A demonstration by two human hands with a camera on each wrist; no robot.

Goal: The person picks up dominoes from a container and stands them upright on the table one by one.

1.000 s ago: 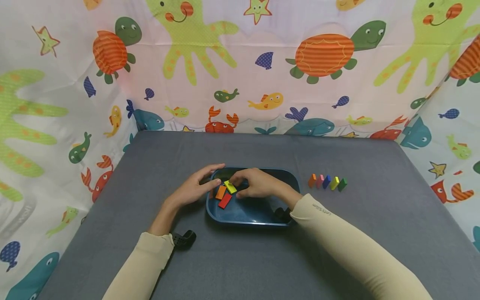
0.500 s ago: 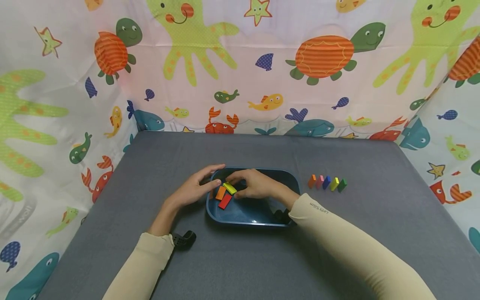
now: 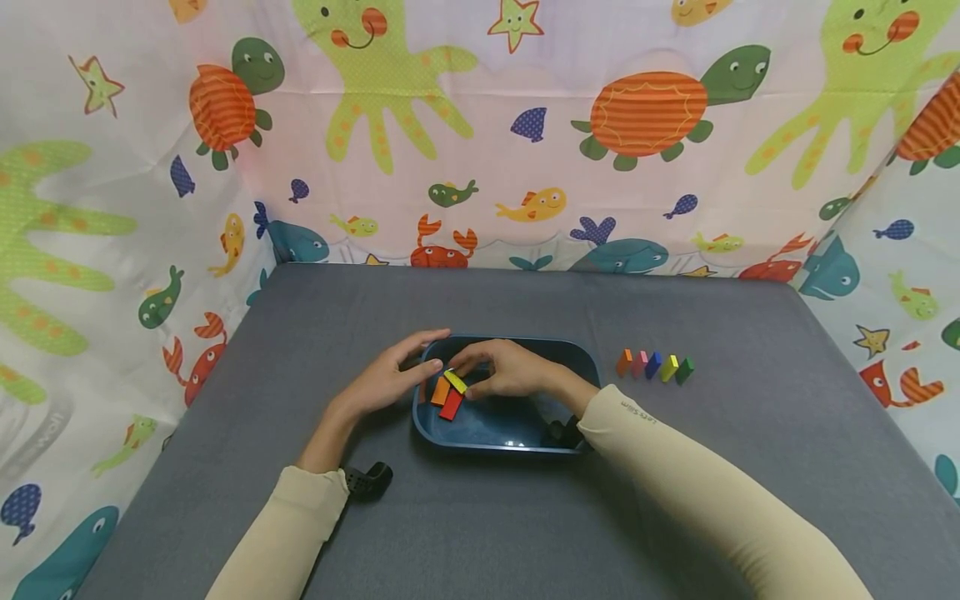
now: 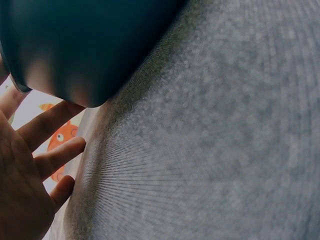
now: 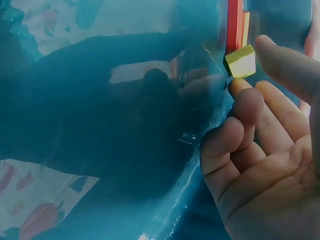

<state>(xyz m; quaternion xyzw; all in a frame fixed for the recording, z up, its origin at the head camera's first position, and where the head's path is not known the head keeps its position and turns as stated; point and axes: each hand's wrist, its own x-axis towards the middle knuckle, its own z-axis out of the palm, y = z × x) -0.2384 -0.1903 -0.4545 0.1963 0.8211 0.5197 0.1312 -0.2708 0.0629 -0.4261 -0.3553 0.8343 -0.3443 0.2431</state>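
Right hand [image 3: 510,369] curled, thumb and fingertips drawn close about a small yellow rectangular block [image 3: 455,382], which they appear to pinch at its ends; in the right wrist view a fingertip meets its lower end and the thumb is just beside it, contact there hard to confirm. Change over the last second: the yellow block, flat a moment ago, is now tipped on edge and shifted leftward, its near end by the small red rectangular block [image 3: 452,406]. Red and the small orange rectangular block [image 3: 440,392] beside it have slid slightly nearer the person. Reading: the grip seems nearly made, the yellow block not yet clear of the tray. All three are at the left end of a shallow dark-blue glossy tray [image 3: 480,429] with rounded corners. Left hand [image 3: 386,375] unchanged: fingers extended and spread at that end, thumb over the rim, holding no block; likely steadying. Farther out, right of the tray on the grey cloth-covered table [image 3: 480,525]: a row of five upright coloured blocks [image 3: 653,364], orange, pink, blue, yellow, green, also unchanged.
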